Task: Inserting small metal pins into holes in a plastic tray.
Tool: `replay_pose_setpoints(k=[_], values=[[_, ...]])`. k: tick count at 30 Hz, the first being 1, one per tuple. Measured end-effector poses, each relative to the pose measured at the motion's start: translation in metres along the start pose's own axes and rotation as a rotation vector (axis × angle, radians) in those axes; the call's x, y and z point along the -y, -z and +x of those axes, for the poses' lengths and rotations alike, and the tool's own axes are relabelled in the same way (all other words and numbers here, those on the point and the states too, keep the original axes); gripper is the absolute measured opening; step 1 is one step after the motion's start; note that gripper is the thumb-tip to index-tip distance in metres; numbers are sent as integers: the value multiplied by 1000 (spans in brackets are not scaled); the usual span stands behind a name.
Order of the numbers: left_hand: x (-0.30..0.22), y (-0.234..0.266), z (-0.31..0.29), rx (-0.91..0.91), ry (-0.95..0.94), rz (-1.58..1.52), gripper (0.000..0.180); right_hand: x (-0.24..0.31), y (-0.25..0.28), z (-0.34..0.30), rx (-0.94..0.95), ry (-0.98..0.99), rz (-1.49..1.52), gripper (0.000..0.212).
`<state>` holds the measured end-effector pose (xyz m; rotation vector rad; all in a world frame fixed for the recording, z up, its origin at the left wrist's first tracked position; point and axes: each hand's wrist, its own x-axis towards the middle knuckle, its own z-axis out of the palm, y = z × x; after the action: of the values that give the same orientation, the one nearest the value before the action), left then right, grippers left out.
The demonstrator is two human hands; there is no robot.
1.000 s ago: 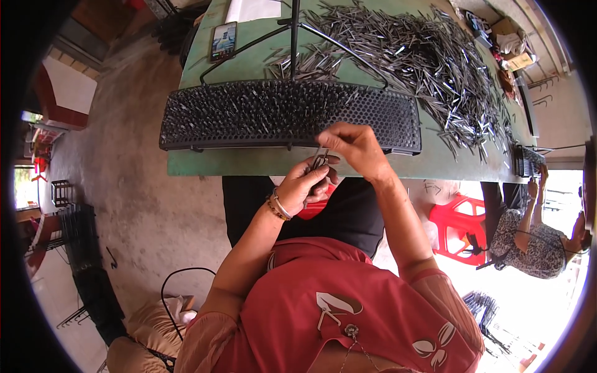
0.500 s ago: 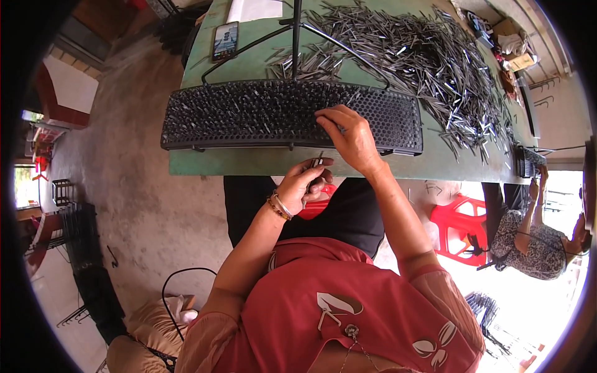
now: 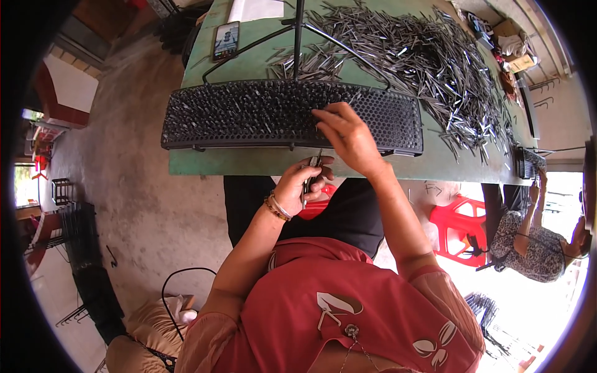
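Observation:
A long black rack with a honeycomb of small holes lies across the table's near edge. Thin dark sticks fill its left and middle holes; the right end shows bare holes. Below its front edge, my left hand is closed around a few thin dark sticks. Over the rack's top, right of the middle, my right hand has bent fingers, their tips down among the filled holes. Whatever those fingertips pinch is hidden or too small to make out.
Loose dark sticks lie heaped across the green table. A phone rests at its far left. Black rods rise behind the rack. Right, a red stool stands near a person handling another rack.
My right hand has shifted slightly and its fingers have spread a little over the rack. My left hand has turned a bit, showing more of the sticks. The rack stays put.

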<state>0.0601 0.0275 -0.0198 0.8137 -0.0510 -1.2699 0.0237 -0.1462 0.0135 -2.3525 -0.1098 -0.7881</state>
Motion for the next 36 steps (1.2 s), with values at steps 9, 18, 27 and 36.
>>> replay_pose_setpoints(k=[9, 18, 27, 36], values=[[-4, -18, 2, 85, -27, 32, 30, 2, 17, -30, 187, -675, 823, 19], [8, -4, 12, 31, 40, 1, 32, -3, 5, -7, -179, -389, 347, 12], [7, -6, 6, -8, 86, 36, 32, -6, -12, -18, -118, 51, -46, 15], [-2, -23, 6, 28, -34, 62, 43, 5, 18, -35, 108, -330, 429, 15]])
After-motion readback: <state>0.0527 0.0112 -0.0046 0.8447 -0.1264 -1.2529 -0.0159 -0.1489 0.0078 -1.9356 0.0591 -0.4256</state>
